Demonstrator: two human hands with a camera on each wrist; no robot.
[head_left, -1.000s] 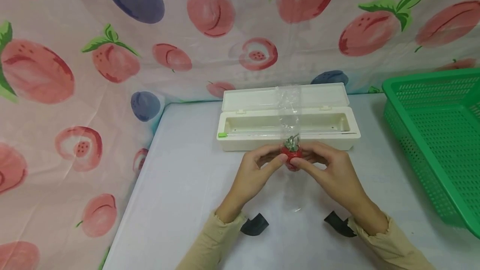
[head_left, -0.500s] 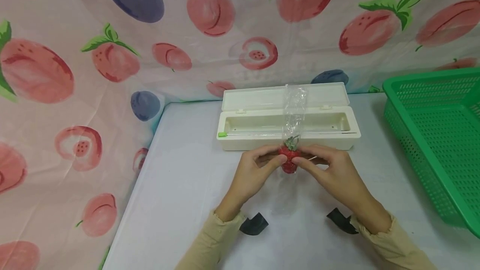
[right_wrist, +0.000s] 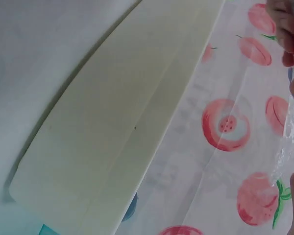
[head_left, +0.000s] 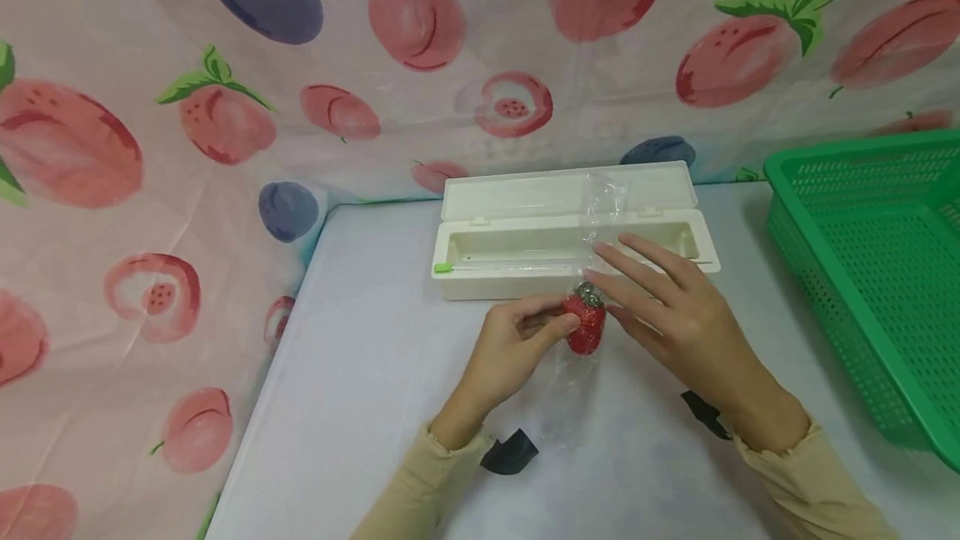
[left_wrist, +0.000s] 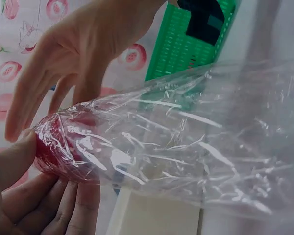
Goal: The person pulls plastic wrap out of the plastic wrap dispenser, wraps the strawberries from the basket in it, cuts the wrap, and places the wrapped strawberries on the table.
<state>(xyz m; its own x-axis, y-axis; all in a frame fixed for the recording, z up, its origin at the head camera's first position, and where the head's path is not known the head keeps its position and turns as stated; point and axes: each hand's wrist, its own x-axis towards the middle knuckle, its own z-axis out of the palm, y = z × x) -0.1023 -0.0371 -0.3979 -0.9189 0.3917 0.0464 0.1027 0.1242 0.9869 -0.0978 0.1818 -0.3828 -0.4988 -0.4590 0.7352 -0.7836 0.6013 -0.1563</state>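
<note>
My left hand (head_left: 506, 352) pinches a red strawberry (head_left: 588, 335), its thumb on the near side and its fingers behind. Green leaves top the strawberry. Clear plastic wrap (left_wrist: 181, 142) is wound round the fruit, and in the left wrist view a wide crinkled length of it trails away. The right hand (head_left: 690, 327) is beside the strawberry with its fingers extended and spread, fingertips right at the wrap above the leaves. In the right wrist view, only bits of fingers and wrap show at the right edge.
Behind the hands stands a long white cling-film dispenser box (head_left: 502, 286) with its lid raised; a green slider (head_left: 443, 268) sits at its front left. A green basket (head_left: 810, 307) stands at the right. Fruit-patterned cloth (head_left: 442, 123) hangs at the back and left.
The right hand has let go of the strawberry, and its fingers have opened out upward and right. More of the fruit shows, now held by the left hand alone.
</note>
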